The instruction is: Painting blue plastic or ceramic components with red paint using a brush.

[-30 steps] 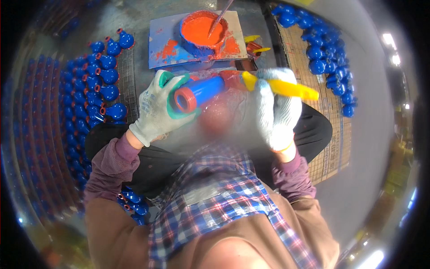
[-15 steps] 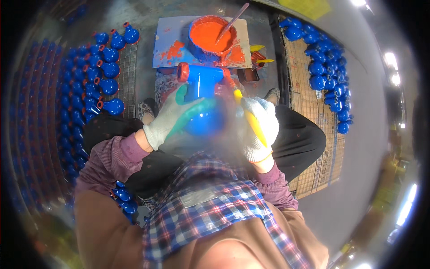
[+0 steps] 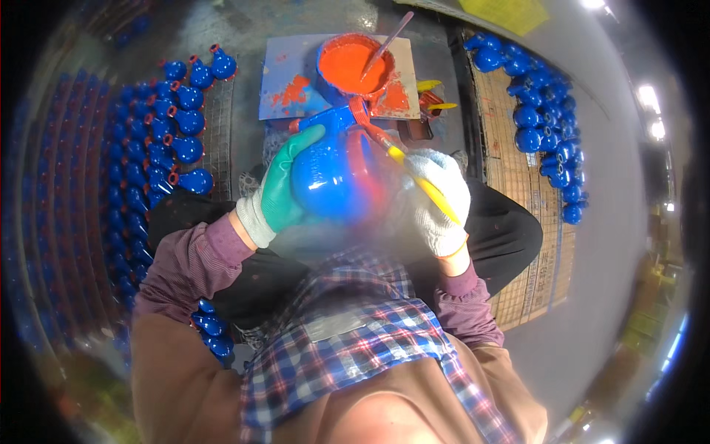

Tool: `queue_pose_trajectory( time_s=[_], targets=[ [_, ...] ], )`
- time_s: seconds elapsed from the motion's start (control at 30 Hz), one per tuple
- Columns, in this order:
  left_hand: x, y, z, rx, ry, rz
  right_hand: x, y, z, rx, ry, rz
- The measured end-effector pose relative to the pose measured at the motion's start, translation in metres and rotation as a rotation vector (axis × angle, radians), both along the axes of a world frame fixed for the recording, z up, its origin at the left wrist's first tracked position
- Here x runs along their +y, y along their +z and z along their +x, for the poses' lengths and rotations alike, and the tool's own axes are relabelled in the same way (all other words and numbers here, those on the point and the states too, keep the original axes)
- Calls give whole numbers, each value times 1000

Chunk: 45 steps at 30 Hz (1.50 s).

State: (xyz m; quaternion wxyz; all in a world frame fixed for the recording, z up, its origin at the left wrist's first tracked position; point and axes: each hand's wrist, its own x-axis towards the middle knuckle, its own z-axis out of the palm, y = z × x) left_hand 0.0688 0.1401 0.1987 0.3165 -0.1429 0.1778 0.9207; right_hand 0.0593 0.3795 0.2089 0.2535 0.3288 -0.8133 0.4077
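Blue fitting [image 3: 319,176] occupies left grip [image 3: 278,183]; right grip [image 3: 446,181] holds brush [image 3: 427,190].

Legible text: none can be read with certainty.
Blue vessel [image 3: 325,181]: a short row of small, relief-like marks is seen on the rounded side, near the left hand [image 3: 280,183]; whether letters are formed cannot be told.
Brown ribbed sheet [image 3: 506,229]: dark, print-like marks are carried along the outer part at the right, run lengthwise; they are blurred and bent by the lens, and no word can be made out.
Grey apron patch [image 3: 336,325]: a plain-looking rectangle is shown on the checked cloth; any fine print is too small to tell.
Yellow panel [image 3: 510,13]: any marking is lost in blur.
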Motion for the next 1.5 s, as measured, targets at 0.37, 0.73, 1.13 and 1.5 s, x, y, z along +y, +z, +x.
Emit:
queue_pose_trajectory(
  time_s=[0.37, 0.73, 1.13, 1.5],
  targets=[
    [-15, 44, -7, -41, 318, -47, 22, 18, -21, 77, -81, -54],
    [-171, 47, -3, 365, 325, -251, 17, 78, -47, 193, 45, 367],
    [-198, -121, -18, -240, 289, -1060, 31, 107, 10, -62, -151, 530],
    [-265, -235, -146, -282, -163, -2073, 24, 124, 9, -257, -186, 605]
  ],
)
